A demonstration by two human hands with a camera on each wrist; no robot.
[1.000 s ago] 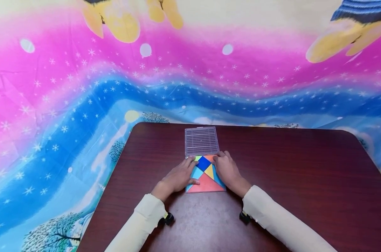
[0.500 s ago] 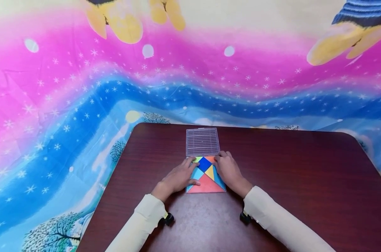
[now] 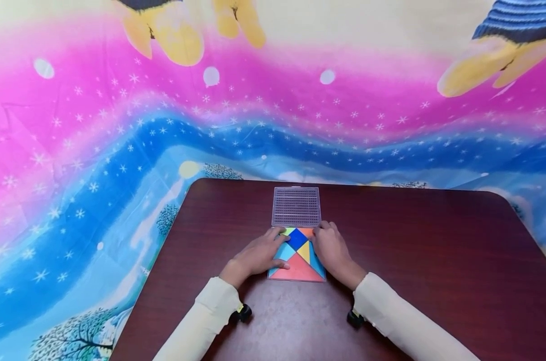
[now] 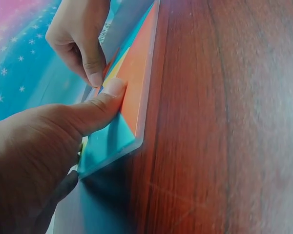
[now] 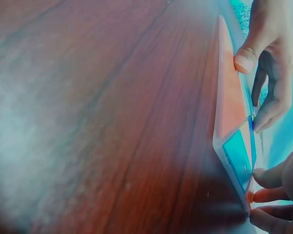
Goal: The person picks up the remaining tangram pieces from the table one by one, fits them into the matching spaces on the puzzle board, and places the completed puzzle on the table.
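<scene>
A clear square case [image 3: 295, 280] lies on the table with a tangram in it. A dark blue square [image 3: 298, 239], a yellow triangle [image 3: 304, 252], a coral triangle [image 3: 296, 269] and teal pieces show. My left hand [image 3: 259, 253] rests over the left side. Its thumb [image 4: 100, 105] presses on the tangram near the coral triangle, and other fingers reach the blue square and the far left corner. At the far right corner, my right hand [image 3: 333, 250] pinches a small orange piece [image 5: 250, 196] between thumb and finger; the fingertips are partly hidden in the head view.
The grey gridded lid [image 3: 296, 206] lies flat against the case's far side. Both stand on a dark red-brown wooden table [image 3: 417, 260]. Behind the table hangs a pink and blue printed cloth [image 3: 273, 115].
The case and its lid have shifted slightly to the right and turned a little clockwise, with both hands following. The hands' hold looks much the same.
</scene>
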